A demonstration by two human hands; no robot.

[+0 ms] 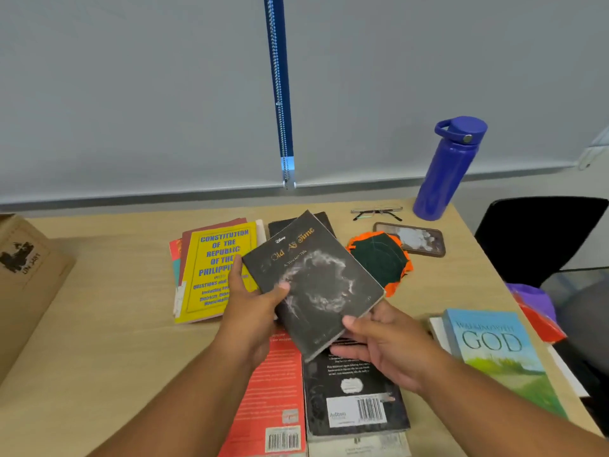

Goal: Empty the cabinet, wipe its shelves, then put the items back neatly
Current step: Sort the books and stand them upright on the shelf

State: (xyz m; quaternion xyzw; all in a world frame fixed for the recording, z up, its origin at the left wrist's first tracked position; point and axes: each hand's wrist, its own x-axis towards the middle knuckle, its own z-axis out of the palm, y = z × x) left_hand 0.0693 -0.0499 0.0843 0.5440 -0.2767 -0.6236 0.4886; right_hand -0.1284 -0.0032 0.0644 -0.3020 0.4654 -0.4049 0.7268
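A dark paperback (316,278) with gold title lettering is held tilted above the wooden table (105,308). My left hand (253,301) grips its left edge, thumb on the cover. My right hand (379,344) holds its lower right corner, thumb on top and fingers underneath. Below it lie a red book (273,390) and a black book (352,397), both back cover up. A yellow Constitution book (214,262) tops a pile at the left. A blue and green "God" book (494,351) lies at the right. The cabinet is not in view.
A blue water bottle (448,166) stands at the table's far right. Glasses (377,212), a phone (410,239) and a green and orange cloth (382,262) lie near it. A cardboard box (23,278) sits at the left, a black chair (540,235) at the right.
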